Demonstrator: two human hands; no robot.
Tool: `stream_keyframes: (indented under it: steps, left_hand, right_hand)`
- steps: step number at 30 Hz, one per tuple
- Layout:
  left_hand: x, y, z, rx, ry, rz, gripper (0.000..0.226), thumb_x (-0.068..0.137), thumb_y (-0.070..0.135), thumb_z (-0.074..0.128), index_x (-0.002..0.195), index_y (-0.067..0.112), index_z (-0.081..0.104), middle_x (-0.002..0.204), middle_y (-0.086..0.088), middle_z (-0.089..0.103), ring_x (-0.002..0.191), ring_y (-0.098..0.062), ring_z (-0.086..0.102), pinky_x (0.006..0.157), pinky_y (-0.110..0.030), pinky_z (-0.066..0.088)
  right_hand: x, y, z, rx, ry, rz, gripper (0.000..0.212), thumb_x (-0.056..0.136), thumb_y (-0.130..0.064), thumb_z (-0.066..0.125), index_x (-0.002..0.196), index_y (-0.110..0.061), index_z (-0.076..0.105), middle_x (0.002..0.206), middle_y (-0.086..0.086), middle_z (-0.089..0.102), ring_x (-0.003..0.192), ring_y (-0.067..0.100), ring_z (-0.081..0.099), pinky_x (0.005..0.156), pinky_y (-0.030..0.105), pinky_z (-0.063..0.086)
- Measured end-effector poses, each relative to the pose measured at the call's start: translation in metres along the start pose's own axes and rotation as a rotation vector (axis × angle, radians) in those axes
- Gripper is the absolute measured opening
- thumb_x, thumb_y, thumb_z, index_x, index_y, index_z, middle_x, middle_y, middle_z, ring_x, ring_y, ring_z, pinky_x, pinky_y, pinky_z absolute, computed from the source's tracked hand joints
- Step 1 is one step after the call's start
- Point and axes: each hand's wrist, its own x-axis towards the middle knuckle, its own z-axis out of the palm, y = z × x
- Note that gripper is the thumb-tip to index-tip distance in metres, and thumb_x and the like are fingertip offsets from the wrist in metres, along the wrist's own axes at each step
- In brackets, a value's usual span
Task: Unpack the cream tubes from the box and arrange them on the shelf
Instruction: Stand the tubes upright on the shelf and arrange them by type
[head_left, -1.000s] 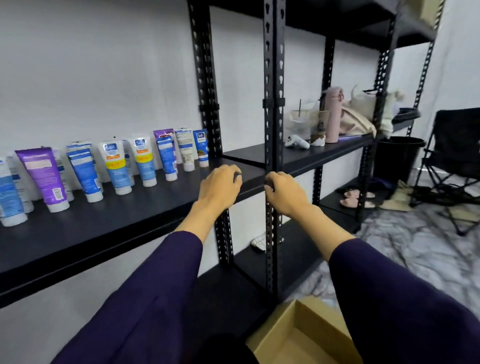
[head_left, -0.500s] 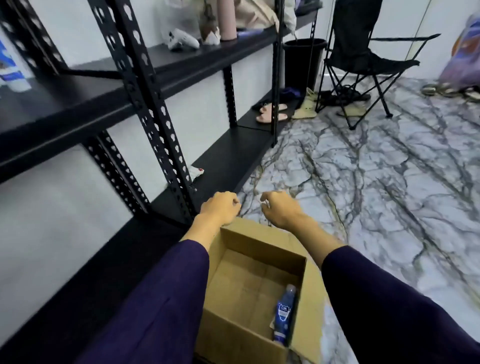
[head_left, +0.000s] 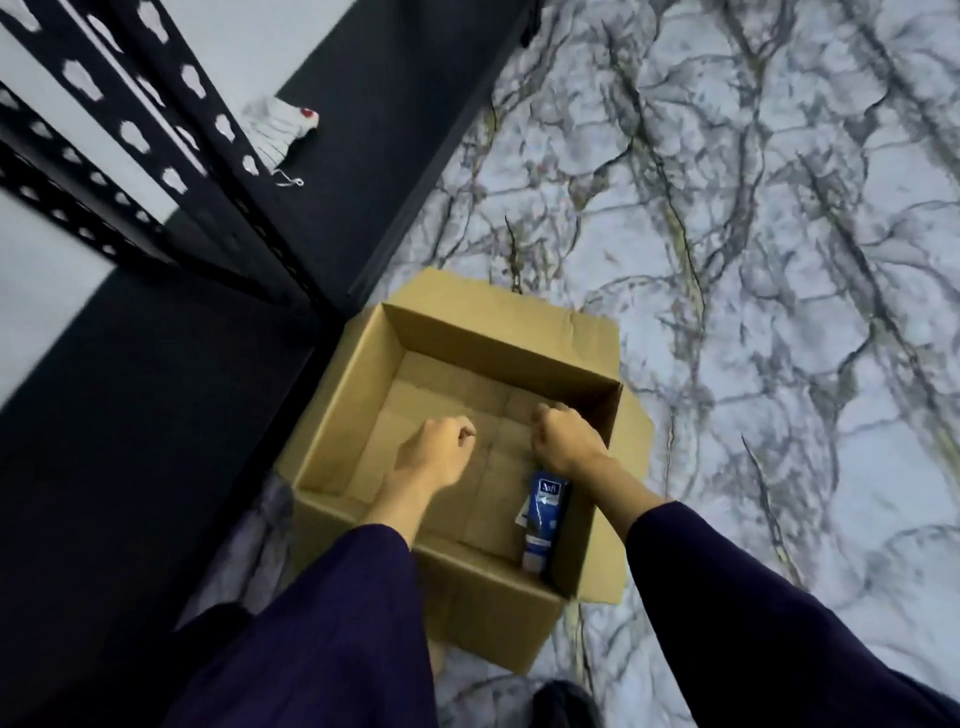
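An open cardboard box (head_left: 457, 364) stands on the marble floor (head_left: 779, 260), just right of the black shelf (head_left: 363, 156). One blue cream tube (head_left: 542, 514) lies inside against the right wall, near corner. Left hand (head_left: 434, 452) and right hand (head_left: 563, 441) are above the box interior, fingers curled, holding nothing; the right hand is directly above the tube's far end.

Cream tube (head_left: 542, 519), blue, lying in cardboard box (head_left: 470, 590): one white logo panel near its upper end, lettering blurred, reading roughly "Safi" but not certain. Smaller print lower on the tube is illegible. No other text, number or sign is legible.
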Motion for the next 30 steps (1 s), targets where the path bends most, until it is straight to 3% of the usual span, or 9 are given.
stream_keyframes:
  steps: [3, 7, 11, 13, 17, 22, 26, 28, 30]
  left_hand:
    - [0.003, -0.017, 0.017, -0.029, -0.040, -0.002, 0.024, 0.099, 0.027, 0.046, 0.118, 0.024, 0.060, 0.114, -0.002, 0.063, 0.100, -0.021, 0.060, 0.079, -0.033, 0.050]
    - [0.009, -0.039, 0.032, -0.138, -0.055, -0.016, 0.021, 0.098, 0.027, 0.049, 0.116, 0.026, 0.061, 0.113, 0.002, 0.064, 0.099, -0.015, 0.059, 0.080, -0.030, 0.050]
    - [0.012, -0.044, 0.035, -0.303, -0.021, -0.035, 0.018, 0.097, 0.026, 0.051, 0.111, 0.025, 0.062, 0.111, 0.004, 0.064, 0.101, -0.013, 0.059, 0.088, -0.032, 0.051]
    - [0.012, -0.045, 0.036, -0.363, -0.018, -0.039, 0.019, 0.097, 0.025, 0.052, 0.113, 0.024, 0.062, 0.111, 0.004, 0.064, 0.103, -0.012, 0.058, 0.088, -0.029, 0.049]
    - [0.011, -0.046, 0.035, -0.443, -0.007, -0.051, 0.019, 0.096, 0.025, 0.053, 0.113, 0.023, 0.063, 0.109, 0.005, 0.063, 0.101, -0.010, 0.057, 0.085, -0.022, 0.045]
    - [0.005, -0.049, 0.033, -0.446, -0.008, -0.056, 0.020, 0.096, 0.025, 0.053, 0.114, 0.022, 0.062, 0.109, 0.006, 0.062, 0.102, -0.008, 0.056, 0.081, -0.018, 0.041]
    - [0.008, -0.050, 0.036, -0.602, 0.024, -0.188, 0.020, 0.094, 0.029, 0.057, 0.109, 0.018, 0.063, 0.108, 0.002, 0.063, 0.104, -0.015, 0.058, 0.069, -0.013, 0.040]
    - [0.012, -0.046, 0.035, -0.680, 0.138, -0.311, 0.039, 0.091, 0.040, 0.058, 0.122, 0.016, 0.056, 0.122, -0.006, 0.058, 0.109, -0.022, 0.055, 0.077, -0.024, 0.048]
    - [0.012, -0.041, 0.030, -0.665, 0.348, -0.382, 0.065, 0.087, 0.046, 0.062, 0.140, 0.018, 0.037, 0.141, -0.012, 0.040, 0.125, -0.029, 0.042, 0.099, -0.043, 0.044]
  right_hand:
    - [0.012, 0.009, 0.025, -0.021, -0.115, 0.158, 0.048, 0.096, -0.013, 0.046, 0.142, -0.006, 0.032, 0.142, 0.023, 0.035, 0.129, 0.041, 0.037, 0.102, 0.046, 0.039]
    - [0.034, 0.011, 0.054, -0.096, -0.223, 0.312, 0.063, 0.098, -0.010, 0.046, 0.150, -0.003, 0.011, 0.151, 0.028, 0.020, 0.138, 0.045, 0.021, 0.109, 0.049, 0.031]
    - [0.042, 0.015, 0.067, -0.069, -0.226, 0.345, 0.042, 0.097, -0.009, 0.046, 0.137, -0.001, 0.038, 0.139, 0.021, 0.042, 0.133, 0.038, 0.035, 0.115, 0.050, 0.023]
    - [0.040, 0.014, 0.071, 0.001, -0.238, 0.360, 0.034, 0.097, -0.012, 0.048, 0.129, -0.005, 0.046, 0.134, 0.018, 0.047, 0.130, 0.037, 0.039, 0.113, 0.048, 0.028]
    - [0.034, 0.008, 0.073, 0.211, -0.271, 0.391, 0.044, 0.093, -0.023, 0.058, 0.132, -0.006, 0.046, 0.132, 0.015, 0.051, 0.120, 0.030, 0.052, 0.098, 0.036, 0.047]
    - [0.024, 0.003, 0.070, 0.361, -0.262, 0.363, 0.042, 0.092, -0.025, 0.060, 0.128, -0.008, 0.047, 0.120, 0.009, 0.052, 0.108, 0.023, 0.054, 0.082, 0.028, 0.046]
    - [0.029, -0.008, 0.065, 0.699, -0.101, 0.240, 0.031, 0.090, -0.030, 0.063, 0.111, -0.008, 0.057, 0.104, 0.005, 0.061, 0.086, 0.012, 0.060, 0.061, 0.016, 0.046]
    - [0.035, -0.019, 0.056, 0.871, 0.026, 0.170, 0.025, 0.088, -0.029, 0.066, 0.103, -0.009, 0.064, 0.095, 0.005, 0.066, 0.082, 0.013, 0.064, 0.059, 0.013, 0.048]
    - [0.040, -0.029, 0.049, 1.094, 0.086, 0.148, 0.020, 0.088, -0.027, 0.068, 0.097, -0.010, 0.066, 0.092, 0.008, 0.069, 0.089, 0.023, 0.068, 0.074, 0.026, 0.056]
